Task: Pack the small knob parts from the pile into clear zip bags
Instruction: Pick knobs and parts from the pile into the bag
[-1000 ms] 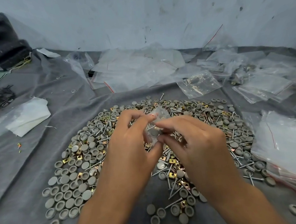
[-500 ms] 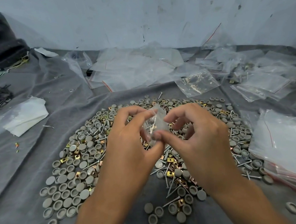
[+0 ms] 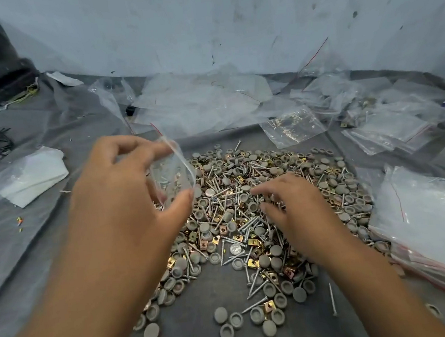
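A grey cloth (image 3: 48, 269) covers the whole surface in front of you, and across its middle spreads the pile (image 3: 262, 219) of grey knob caps, screws and brass-coloured square nuts. To your right lies a stack of clear bags (image 3: 436, 228) with red zip lines, its near edge touching the pile's outer caps, and beyond the pile a heap of loose clear bags (image 3: 200, 102) lies along the foot of the wall. On your left a folded white sheet (image 3: 33, 177) rests inside clear plastic. Your left hand (image 3: 125, 195) is raised above the pile's left side, thumb and fingers pinching a small clear zip bag (image 3: 174, 173) with its mouth spread wide; a few screws show inside it. Your right hand (image 3: 300, 212) is down on the middle of the pile with fingers curled into the parts, and you cannot tell from here whether it grips anything
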Tool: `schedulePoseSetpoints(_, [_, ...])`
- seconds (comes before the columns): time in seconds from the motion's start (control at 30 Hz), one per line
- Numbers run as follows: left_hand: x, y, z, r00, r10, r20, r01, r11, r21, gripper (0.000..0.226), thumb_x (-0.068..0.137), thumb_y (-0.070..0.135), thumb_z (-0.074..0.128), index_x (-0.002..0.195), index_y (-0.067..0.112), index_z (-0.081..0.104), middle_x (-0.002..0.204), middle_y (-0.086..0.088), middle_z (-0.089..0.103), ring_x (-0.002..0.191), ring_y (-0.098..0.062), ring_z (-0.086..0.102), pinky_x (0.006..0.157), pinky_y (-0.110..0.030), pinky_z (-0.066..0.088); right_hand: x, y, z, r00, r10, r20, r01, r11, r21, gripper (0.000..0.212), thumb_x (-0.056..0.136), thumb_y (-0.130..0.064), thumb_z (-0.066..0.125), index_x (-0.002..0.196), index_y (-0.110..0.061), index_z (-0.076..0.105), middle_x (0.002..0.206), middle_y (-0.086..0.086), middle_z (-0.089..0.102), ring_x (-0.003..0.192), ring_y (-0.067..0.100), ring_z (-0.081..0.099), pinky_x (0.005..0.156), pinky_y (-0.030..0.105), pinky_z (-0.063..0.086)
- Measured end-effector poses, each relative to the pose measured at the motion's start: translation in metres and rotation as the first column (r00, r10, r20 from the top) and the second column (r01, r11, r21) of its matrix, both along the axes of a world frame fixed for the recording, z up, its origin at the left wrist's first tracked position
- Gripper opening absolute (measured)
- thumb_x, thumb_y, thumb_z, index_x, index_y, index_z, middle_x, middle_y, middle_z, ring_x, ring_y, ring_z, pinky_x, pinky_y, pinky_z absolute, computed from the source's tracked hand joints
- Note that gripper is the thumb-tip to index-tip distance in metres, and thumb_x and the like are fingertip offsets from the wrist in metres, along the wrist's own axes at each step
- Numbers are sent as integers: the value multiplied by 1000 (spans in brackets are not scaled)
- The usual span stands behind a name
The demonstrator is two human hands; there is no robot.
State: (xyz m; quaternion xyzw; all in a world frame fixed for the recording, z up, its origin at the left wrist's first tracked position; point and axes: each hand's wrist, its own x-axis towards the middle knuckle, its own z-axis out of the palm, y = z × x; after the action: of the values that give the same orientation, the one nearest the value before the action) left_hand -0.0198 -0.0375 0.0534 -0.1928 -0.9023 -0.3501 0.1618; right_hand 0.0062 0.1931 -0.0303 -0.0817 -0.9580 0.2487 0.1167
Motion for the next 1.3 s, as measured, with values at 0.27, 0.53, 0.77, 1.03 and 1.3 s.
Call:
schedulePoseSetpoints(0.27, [9,6,-2,995,-61,74,65,997,-52,56,69,41,71,124,35,62,107,22,43,86,4,55,73,0,37,-4,0,-10,985,140,105,-159,964,211,31,102,-23,60,125,-42,63,116,-18,53,108,7,47,92,30,47])
schedulePoseSetpoints(0.53, [8,32,-38,993,-87,84,96,988,-118,61,81,24,76,138,28,54,120,16,35,72,0,49,67,-9,34,-3,9,0,987,95,129,-106,991,82,13,100,-26,61,105,-37,66,107,-21,53,97,2,54,84,20,48])
schedulePoseSetpoints(0.77, [2,36,-52,982,-162,92,169,983,-70,57,89,40,64,143,31,48,122,19,32,86,7,50,69,-2,31,-1,15,12,1000,25,11,-24,992,-123,18,100,-21,60,98,-38,65,100,-21,59,80,-9,57,65,-1,42])
schedulePoseSetpoints(1.03, [-1,34,-51,977,-197,82,196,980,16,59,84,45,73,139,33,54,109,24,34,97,21,43,87,9,24,-1,10,3,980,101,173,-119,988,99,13,93,-32,69,94,-40,60,99,-25,55,96,-5,51,94,25,50])
schedulePoseSetpoints(1.3, [-1,34,-54,980,-192,61,189,981,42,61,77,45,79,134,38,57,112,25,38,97,16,46,86,8,26,1,9,1,996,86,-27,-85,996,25,19,90,-20,75,93,-35,65,96,-22,59,89,-9,56,80,13,51])
